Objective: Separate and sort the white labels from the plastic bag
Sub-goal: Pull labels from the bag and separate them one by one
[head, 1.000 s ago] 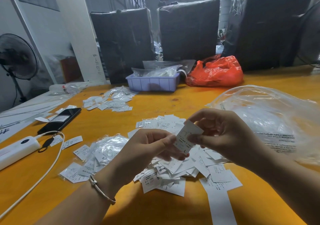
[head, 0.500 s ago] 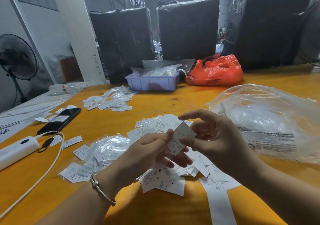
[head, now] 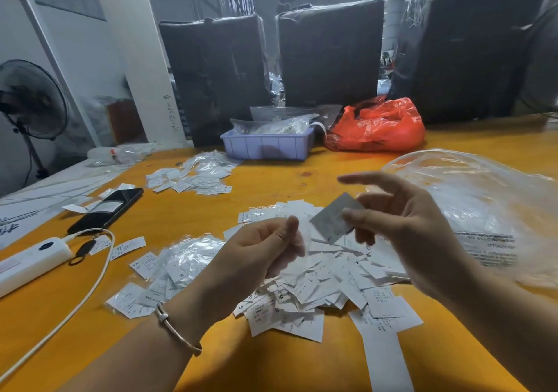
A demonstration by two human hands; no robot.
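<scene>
Above the heap of white labels [head: 317, 289] near the table's front edge, the left hand [head: 256, 259] curls with thumb on fingers; whether it holds anything is unclear. The right hand [head: 401, 225] pinches one label [head: 332, 221], index finger extended. The clear plastic bag [head: 483, 210] lies just right; bare orange table [head: 302, 177] stretches to the purple tray [head: 265, 147].

- A heap of labels [head: 314, 283] lies on the worktop [head: 271, 367] at the near middle, below both hands.
- The left hand [head: 259, 256] is left of the right hand [head: 401, 231], which pinches one label [head: 332, 221] above the heap.
- The plastic bag [head: 483, 210] lies right of the heap.
- Small packets of labels [head: 169, 271] lie left of the heap; further left are a power strip [head: 30, 260] and a phone [head: 105, 210].
- A tray [head: 267, 147] stands at the far edge, with a second bag [head: 377, 126] to its right.
</scene>
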